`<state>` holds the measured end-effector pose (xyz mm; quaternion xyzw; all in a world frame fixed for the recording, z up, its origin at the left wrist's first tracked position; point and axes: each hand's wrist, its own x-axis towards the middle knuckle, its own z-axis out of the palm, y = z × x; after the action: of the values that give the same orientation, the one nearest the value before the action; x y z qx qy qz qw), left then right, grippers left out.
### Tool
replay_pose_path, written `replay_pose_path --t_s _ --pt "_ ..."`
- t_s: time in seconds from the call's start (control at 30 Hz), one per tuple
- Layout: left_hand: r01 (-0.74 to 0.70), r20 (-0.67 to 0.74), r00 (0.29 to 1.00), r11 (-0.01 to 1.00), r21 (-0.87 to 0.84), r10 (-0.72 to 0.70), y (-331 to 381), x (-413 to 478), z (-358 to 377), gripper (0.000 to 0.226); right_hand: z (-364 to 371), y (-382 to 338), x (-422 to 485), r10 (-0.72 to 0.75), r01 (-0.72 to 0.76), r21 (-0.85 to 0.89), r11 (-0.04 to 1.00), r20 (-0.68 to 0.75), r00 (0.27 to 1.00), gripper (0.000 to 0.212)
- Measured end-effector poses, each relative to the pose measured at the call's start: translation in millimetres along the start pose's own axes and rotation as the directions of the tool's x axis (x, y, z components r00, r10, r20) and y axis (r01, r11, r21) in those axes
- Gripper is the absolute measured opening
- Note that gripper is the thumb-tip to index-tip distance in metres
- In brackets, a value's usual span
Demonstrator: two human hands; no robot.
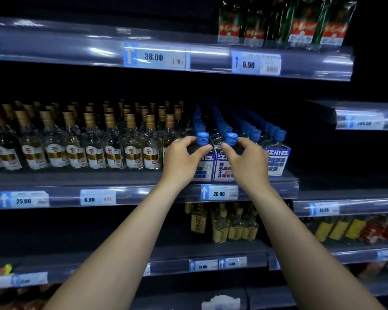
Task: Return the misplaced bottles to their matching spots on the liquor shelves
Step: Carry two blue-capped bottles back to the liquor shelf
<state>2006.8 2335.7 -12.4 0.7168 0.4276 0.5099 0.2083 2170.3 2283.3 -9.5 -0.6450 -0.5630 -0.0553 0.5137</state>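
Both hands up at mid shelf [99,178], front row above 20.00 tag [218,193]. Left hand [184,157] has fingers curled round shoulder of left blue-cap bottle [202,138]. Right hand [248,161] same on right blue-cap bottle [231,139], just beside it. Gold-cap bottles [130,151] to the left. Prob glass: small, rigid, smooth, breakable. Best hold at shoulder/body w/ thumb opposing, not cap.
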Motion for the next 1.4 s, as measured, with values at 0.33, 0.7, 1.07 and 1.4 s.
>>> replay_pose_path --t_s 0.33,0.7,1.07,1.4 --pt "0.006 0.016 1.0 0.993 0.122 -0.008 -20.8 -22.3 12.3 0.088 9.3 3.1 -7.1 -0.186 0.157 -0.298 0.942 -0.073 0.98 0.051" --pt "0.127 -0.04 0.992 0.969 0.213 -0.121 -25.3 -32.1 14.6 0.092 8.3 31.2 -51.4 -0.015 0.019 0.025 1.0 -0.161 0.987 0.064" --pt "0.177 -0.091 0.984 0.876 0.45 -0.153 -16.0 -29.0 27.2 0.072 17.1 52.1 -43.5 -0.049 0.048 -0.008 0.999 -0.14 0.989 0.034" --pt "0.184 -0.16 0.98 0.85 0.493 -0.12 -14.6 -29.7 32.0 0.059 18.5 56.5 -38.9 -0.076 0.08 0.024 0.997 -0.125 0.989 0.029"
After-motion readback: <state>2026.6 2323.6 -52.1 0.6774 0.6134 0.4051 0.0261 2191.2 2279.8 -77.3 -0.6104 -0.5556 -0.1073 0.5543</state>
